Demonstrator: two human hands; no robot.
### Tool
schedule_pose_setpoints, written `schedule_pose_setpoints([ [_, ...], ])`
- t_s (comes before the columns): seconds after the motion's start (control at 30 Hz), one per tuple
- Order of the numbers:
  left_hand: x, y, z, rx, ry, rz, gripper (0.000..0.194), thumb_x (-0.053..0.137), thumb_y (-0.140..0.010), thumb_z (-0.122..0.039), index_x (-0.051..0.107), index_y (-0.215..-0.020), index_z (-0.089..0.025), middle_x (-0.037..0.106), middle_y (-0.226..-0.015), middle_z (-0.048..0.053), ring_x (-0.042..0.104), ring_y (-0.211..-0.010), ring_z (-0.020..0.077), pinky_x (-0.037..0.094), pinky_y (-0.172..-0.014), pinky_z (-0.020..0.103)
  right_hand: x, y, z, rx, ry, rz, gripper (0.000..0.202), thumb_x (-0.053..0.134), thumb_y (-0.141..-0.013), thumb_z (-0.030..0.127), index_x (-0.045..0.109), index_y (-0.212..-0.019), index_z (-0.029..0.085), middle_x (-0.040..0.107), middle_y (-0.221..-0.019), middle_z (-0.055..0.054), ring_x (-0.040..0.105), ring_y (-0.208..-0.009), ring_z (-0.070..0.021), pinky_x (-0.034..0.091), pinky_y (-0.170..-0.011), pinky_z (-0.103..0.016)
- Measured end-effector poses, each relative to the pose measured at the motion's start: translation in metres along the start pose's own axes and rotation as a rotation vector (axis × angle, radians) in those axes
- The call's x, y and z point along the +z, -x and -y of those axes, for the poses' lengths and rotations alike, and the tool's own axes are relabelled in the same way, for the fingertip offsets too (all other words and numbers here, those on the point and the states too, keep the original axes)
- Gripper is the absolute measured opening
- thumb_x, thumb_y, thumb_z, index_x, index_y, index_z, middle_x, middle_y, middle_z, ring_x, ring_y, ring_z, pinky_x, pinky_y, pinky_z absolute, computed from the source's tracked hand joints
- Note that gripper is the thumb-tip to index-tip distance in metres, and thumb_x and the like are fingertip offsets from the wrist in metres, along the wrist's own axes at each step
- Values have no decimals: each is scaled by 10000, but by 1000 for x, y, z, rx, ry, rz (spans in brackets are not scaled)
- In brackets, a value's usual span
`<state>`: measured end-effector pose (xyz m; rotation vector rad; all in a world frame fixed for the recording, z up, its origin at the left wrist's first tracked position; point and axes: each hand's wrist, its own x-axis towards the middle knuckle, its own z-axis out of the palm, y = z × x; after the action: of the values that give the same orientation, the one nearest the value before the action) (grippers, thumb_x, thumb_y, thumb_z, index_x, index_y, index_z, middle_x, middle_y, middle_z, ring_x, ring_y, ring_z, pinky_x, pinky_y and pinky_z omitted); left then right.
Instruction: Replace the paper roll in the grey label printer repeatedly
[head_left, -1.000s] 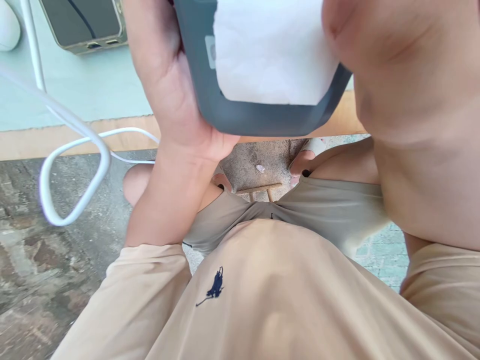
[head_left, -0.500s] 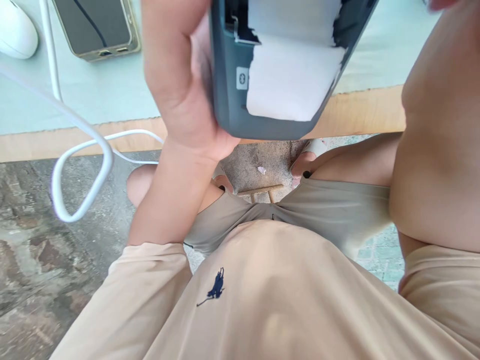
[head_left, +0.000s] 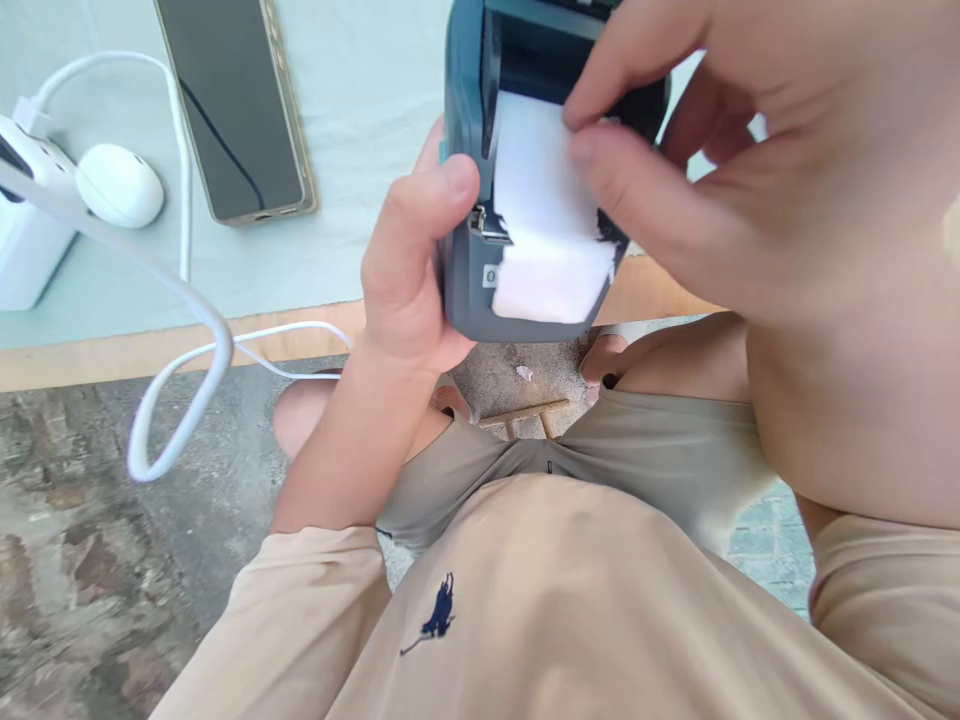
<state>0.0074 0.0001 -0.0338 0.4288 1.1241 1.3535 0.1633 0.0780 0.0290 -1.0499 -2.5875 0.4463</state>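
My left hand [head_left: 412, 260] is wrapped round the left side of a dark blue-grey portable receipt printer [head_left: 465, 110], its thumb on the casing. The printer's lid looks open, with a dark hollow toward the top. A white strip of receipt paper [head_left: 536, 190] comes out of it, and its ragged lower end lies over the front of the casing. My right hand [head_left: 675, 150] reaches in from the right, thumb and index finger pinched at the paper's upper right edge. Part of the printer's right side is hidden behind that hand.
On the table's pale green cover [head_left: 360, 80] lie a phone [head_left: 240, 110], a white rounded object [head_left: 120, 186] and a white charger [head_left: 34, 230] with a cable. A white cable loop [head_left: 180, 430] hangs past the wooden table edge [head_left: 300, 345]. My legs are below it.
My right hand has come in from the upper right and taken the paper's edge. The printer appears lower and more fully in view, still in my left hand.
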Motion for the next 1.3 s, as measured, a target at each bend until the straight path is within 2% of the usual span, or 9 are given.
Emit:
schedule_pose_setpoints([
  [0.13,20,6,-14,141,46,7,686,401,-725,-819,638,-1124,-314,556,-593,45,702,-897,326,571,-746,434,-10,0,15,103,201,145,396,450,-892,401,473,-1272,295,564,-1199,51,628,-1032,-155,476,-1106,-425],
  [0.3,9,6,-17,68,-16,218,270,589,-767,-435,662,-996,-314,628,-676,26,709,-913,280,558,-788,388,-13,-6,28,323,292,289,435,470,-876,459,456,-1299,357,600,-1134,10,616,-1112,-279,475,-1041,-579],
  [0.5,5,2,-19,113,64,269,270,570,-807,-498,671,-925,-277,721,-927,12,609,-1205,286,541,-908,364,-21,4,14,386,-555,58,416,738,-695,338,617,-1092,310,617,-1020,69,650,-1111,-155,559,-737,-187],
  [0.6,1,-1,-22,115,103,285,400,477,-851,-574,698,-854,-239,731,-980,41,558,-1265,286,533,-943,357,-19,12,-3,279,-868,-168,441,626,-786,526,596,-1120,239,592,-1199,29,637,-872,-81,476,-518,-195],
  [0.67,-2,-2,-22,77,161,281,501,387,-870,-628,705,-865,-241,722,-1051,48,602,-1192,295,553,-909,399,-16,17,-19,423,-950,-189,531,552,-785,655,612,-1080,217,615,-1084,8,597,-760,-51,395,-469,-213],
  [0.8,-7,1,-22,66,268,299,540,339,-878,-639,717,-935,-258,705,-1129,41,646,-1083,298,555,-933,490,-10,30,-42,451,-816,-125,442,670,-742,542,570,-998,196,536,-718,-2,542,-627,-69,432,-577,-302],
  [1.0,-6,3,-25,26,246,232,525,370,-861,-640,716,-1034,-285,712,-1106,51,652,-1033,364,592,-722,524,-9,52,-48,108,-168,-28,258,588,-834,460,534,-930,226,584,-915,-64,536,-830,-105,435,-739,-331],
  [1.17,-3,0,-27,-8,228,190,482,395,-845,-568,698,-1091,-284,704,-1125,69,645,-1025,404,599,-665,548,-1,53,-50,56,-23,-123,411,671,-803,398,540,-1178,296,642,-1120,-25,627,-1024,-108,523,-825,-270],
  [1.3,-5,-2,-23,16,210,184,503,385,-831,-562,679,-1136,-292,691,-1138,86,661,-973,407,588,-589,533,13,44,-43,25,-21,-92,330,657,-817,365,553,-1116,271,674,-1021,15,639,-794,-70,504,-642,-233],
])
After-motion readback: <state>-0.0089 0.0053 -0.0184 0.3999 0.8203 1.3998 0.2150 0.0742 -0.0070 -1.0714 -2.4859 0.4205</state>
